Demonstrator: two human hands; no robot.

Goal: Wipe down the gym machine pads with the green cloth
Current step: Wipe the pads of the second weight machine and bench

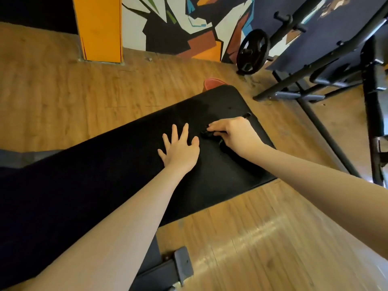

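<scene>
Closest to you there's a grey metal bracket (182, 264) bolted under the bench, flat plates with visible bolt heads, sitting over glossy wood-plank floor (262, 238) that's catching some glare. Both your bare forearms reach out over the black pad (117, 164), a long rectangle with rounded corners and a fine grainy, matte surface.

Your left hand (180, 148) lies flat, palm down on the pad, fingers straight and fanned apart, holding nothing. Just beside it, your right hand (233, 134) is turned knuckles up with the fingers curled and pinching a small dark crumpled thing (206, 134) against the pad. It looks like bunched fabric, so it could be the cloth, but it reads nearly black here and I honestly can't tell its colour. A short dark bit (246, 115) pokes out past your knuckles too.

Past the far end of the pad, a reddish-orange rounded thing (213, 83) peeks out on the floor. Further back stand a round black weight plate (253, 51), black tubular machine frames (315, 80) on the right, an orange pillar (100, 28), and a wall mural (178, 24) of sharp angular shapes.
</scene>
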